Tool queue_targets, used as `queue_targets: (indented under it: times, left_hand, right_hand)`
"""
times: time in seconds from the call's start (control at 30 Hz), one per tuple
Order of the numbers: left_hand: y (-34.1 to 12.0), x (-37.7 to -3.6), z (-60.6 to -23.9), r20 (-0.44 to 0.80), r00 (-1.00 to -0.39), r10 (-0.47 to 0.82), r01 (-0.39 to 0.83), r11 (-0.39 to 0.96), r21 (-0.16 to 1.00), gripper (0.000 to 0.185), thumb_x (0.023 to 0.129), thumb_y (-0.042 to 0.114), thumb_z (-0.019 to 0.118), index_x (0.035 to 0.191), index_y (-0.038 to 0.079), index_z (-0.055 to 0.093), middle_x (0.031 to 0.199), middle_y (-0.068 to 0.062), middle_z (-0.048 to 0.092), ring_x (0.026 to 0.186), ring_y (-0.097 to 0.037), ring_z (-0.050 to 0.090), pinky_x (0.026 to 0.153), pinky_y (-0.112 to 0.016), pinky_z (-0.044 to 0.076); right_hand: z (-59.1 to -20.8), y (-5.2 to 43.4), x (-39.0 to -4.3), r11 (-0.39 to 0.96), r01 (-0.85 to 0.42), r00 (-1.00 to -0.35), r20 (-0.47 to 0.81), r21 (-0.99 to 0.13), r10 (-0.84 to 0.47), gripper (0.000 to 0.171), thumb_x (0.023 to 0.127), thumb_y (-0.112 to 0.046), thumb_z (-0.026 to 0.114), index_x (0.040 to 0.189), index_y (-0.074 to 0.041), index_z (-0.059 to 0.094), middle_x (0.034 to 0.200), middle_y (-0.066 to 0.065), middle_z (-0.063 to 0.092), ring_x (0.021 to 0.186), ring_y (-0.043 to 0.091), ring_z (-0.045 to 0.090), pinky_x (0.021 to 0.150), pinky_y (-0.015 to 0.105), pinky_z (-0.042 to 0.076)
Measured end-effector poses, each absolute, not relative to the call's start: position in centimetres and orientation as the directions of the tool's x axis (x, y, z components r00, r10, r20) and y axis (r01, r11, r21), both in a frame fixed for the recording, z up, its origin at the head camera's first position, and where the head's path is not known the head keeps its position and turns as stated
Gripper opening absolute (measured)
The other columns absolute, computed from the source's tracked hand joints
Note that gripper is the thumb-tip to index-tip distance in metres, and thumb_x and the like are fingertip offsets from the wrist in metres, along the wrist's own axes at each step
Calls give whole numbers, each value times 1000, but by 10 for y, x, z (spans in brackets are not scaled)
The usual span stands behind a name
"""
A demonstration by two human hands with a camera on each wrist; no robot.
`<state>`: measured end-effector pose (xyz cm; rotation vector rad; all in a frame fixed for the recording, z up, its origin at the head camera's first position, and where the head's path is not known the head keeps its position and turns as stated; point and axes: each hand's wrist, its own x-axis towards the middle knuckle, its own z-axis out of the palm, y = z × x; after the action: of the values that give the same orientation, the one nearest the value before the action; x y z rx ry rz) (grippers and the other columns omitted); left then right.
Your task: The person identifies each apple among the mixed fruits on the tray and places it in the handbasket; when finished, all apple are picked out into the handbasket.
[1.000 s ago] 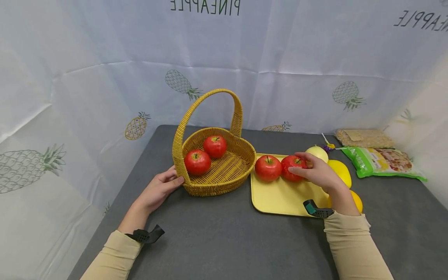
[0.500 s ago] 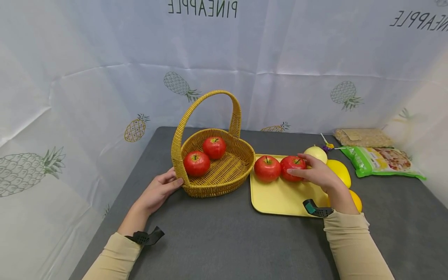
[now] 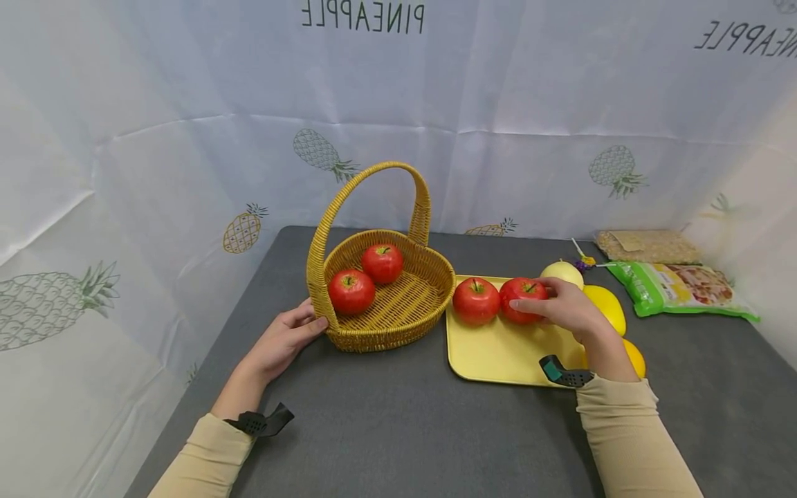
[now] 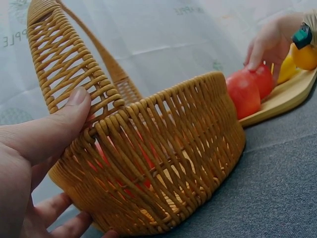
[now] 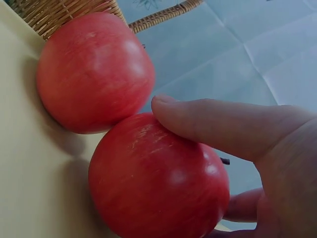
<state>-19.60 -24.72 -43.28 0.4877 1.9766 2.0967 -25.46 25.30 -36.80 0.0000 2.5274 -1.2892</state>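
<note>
In the head view a woven basket (image 3: pixel 392 339) with a tall arched handle holds two red apples. My left hand (image 3: pixel 283 344) holds its left side; the left wrist view has the thumb on the handle's base and fingers against the wall. A yellow tray (image 3: pixel 492 353) lies right of the basket, bearing two more red apples side by side. My right hand (image 3: pixel 569 308) grips the right-hand apple (image 5: pixel 158 183) from above, thumb across its near side and fingertips partly hidden behind it. The other apple (image 5: pixel 96 72) touches it, close to the basket.
Beyond my right hand are a pale round fruit (image 3: pixel 563 272) and yellow fruits (image 3: pixel 607 309), partly hidden by my arm. A lollipop (image 3: pixel 585 261), a green food packet (image 3: pixel 685 288) and a tan package (image 3: pixel 647 247) lie at the back right. A white pineapple-print cloth (image 3: pixel 398 83) hangs behind.
Both hands, the basket and the apples keep their places. Only a slight shift of the whole head view shows.
</note>
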Motion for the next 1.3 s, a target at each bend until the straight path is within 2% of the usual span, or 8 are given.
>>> queue_targets:
  times: [0.2, 0.4, 0.73, 1.07, 1.3]
  left_hand:
    - [-247, -196, -434, 92, -924, 370, 71, -69, 995, 44, 104, 11, 61, 135, -18, 51, 169, -13, 16, 156, -31, 3, 105, -23, 43]
    - [-247, -196, -435, 88, -928, 363, 67, -69, 995, 44, 104, 10, 61, 135, -18, 51, 169, -13, 15, 156, -31, 2, 105, -22, 43]
    - [-246, -197, -435, 98, -924, 369, 76, -74, 994, 40, 104, 11, 61, 134, -16, 56, 169, -16, 13, 156, -32, 0, 104, -22, 43]
    - [-247, -198, -432, 91, -925, 368, 76, -55, 996, 41, 104, 13, 62, 134, -14, 56, 169, -14, 13, 156, -32, 0, 104, -21, 42]
    - [-245, -197, -435, 87, -929, 361, 80, -36, 996, 42, 104, 14, 62, 134, -16, 55, 170, -12, 14, 156, -30, 0, 104, -20, 41]
  right_hand:
    - [-365, 254, -253, 565, 134, -960, -249, -814, -131, 99, 91, -49, 77, 155, 5, 26, 146, 29, 40, 128, 43, 44, 98, 49, 52]
    - [-362, 252, -252, 533, 128, -965, -229, -836, -127, 98, 93, -50, 75, 157, 4, 24, 147, 28, 40, 126, 41, 47, 100, 50, 51]
    - [-347, 250, -245, 525, 56, -979, -151, -849, -139, 91, 92, -52, 74, 155, -1, 32, 145, 24, 42, 126, 39, 46, 96, 46, 53]
    - [-337, 221, -236, 375, -41, -963, -64, -926, -263, 74, 99, -34, 71, 155, -2, 35, 141, 20, 47, 119, 31, 52, 89, 30, 55]
    - [-335, 191, -233, 350, -46, -947, -71, -936, -314, 70, 96, -33, 74, 151, -6, 42, 141, 17, 50, 125, 34, 50, 96, 41, 52]
